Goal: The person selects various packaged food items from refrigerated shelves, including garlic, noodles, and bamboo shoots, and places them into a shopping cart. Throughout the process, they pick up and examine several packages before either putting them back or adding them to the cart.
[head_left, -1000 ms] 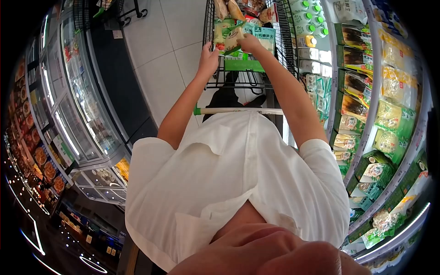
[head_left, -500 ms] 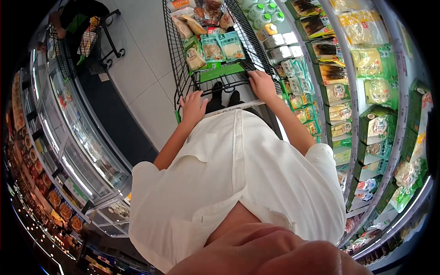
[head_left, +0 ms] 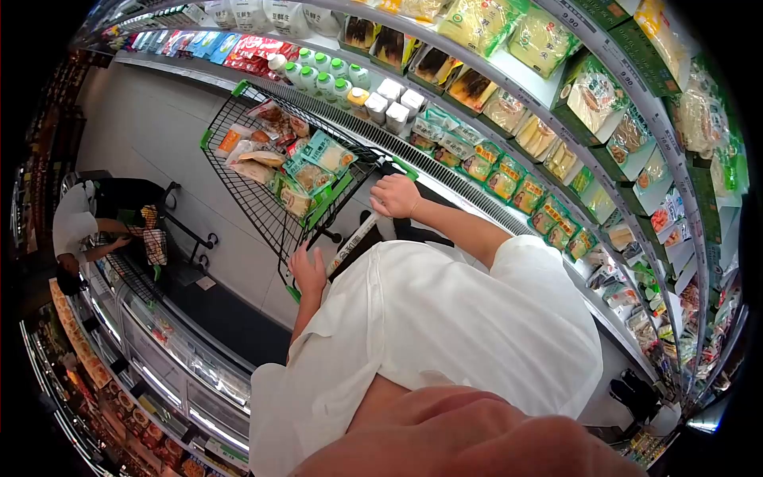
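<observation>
Supermarket aisle, head view looking down over a white shirt.

- Shopping cart: black wire basket with green corner trim, standing on the pale tiled floor just ahead of the person, beside the chilled shelves.
- The basket holds a loose heap of flat packets, mostly green and orange wrappers.
- Handle bar: pale tube with green end caps, across the near end of the cart.
- Left hand: on the bar's near end, fingers curled over it.
- Right hand: at the far end, fingers wrapped down around the bar. Hands sit well apart, with bare bar between them.

Handling, as judged:
- The wire frame looks stiff and will not flex.
- The packets look soft and light, so the load seems modest.
- A cart like this rolls rather than lifts, and a wide grip near both bar ends should steer it best.
- The tube looks smooth, so a full wrap seems safer than fingertips.

Surroundings:
- Green-capped bottles stand on the low shelf just past the cart's front.
- Another person bends over a second cart, well apart on the left.
- Glass-topped freezer chest runs along that side.
</observation>
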Motion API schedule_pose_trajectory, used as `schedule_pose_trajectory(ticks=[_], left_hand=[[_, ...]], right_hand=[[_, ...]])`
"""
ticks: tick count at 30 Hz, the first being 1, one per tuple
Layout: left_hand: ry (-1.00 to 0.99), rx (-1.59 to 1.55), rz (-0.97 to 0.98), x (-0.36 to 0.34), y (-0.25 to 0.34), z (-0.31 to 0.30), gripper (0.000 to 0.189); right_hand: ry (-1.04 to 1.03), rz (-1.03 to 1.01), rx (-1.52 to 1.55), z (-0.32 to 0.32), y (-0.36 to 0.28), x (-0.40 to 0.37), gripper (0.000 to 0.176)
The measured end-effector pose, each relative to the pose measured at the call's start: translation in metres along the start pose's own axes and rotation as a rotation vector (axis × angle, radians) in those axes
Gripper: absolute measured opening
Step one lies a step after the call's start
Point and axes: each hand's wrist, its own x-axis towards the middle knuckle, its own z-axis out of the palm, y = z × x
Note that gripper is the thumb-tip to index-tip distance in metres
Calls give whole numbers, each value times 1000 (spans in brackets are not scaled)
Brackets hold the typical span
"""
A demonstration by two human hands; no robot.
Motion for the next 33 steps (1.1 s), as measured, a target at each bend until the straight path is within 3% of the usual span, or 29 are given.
schedule_pose_trajectory(ticks=[5, 14, 27, 33], left_hand=[[55, 21, 32, 23, -25, -5, 45], [78, -31, 28, 75, -65, -19, 47], [5, -110, 8, 144, -107, -60, 50], [-57, -131, 18, 172, -127, -67, 53]], right_hand=[[14, -4, 1, 16, 2, 26, 30], [-202, 47, -40, 43, 5, 83, 47], [-308, 169, -108, 79, -11, 162, 45], [-174, 179, -131, 96, -19, 178, 37]])
